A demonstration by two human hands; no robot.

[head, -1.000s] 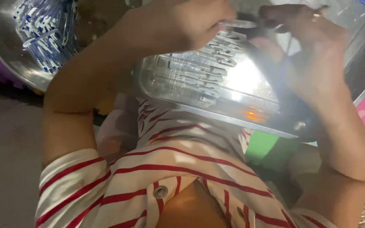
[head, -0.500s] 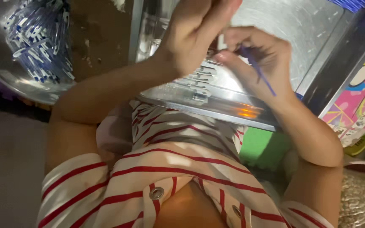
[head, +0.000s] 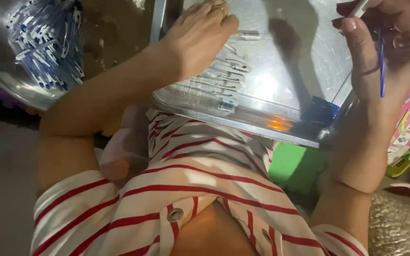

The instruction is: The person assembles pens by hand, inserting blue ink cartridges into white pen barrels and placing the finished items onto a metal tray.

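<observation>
Here right hand fingers pinch one blue refill; left hand fingers together on metal tray.

The left arm reaches forward from the shoulder, elbow bent, forearm running up and to the right. The left hand lies palm down with the back of the hand to the camera, fingers held together and curled slightly downward at the tips, wrist nearly straight. The right forearm rises steeply from the lower right, wrist bent a little inward. The right hand is raised, fingers curled toward the palm, thumb stretched along the near side and pinching against them.
</observation>
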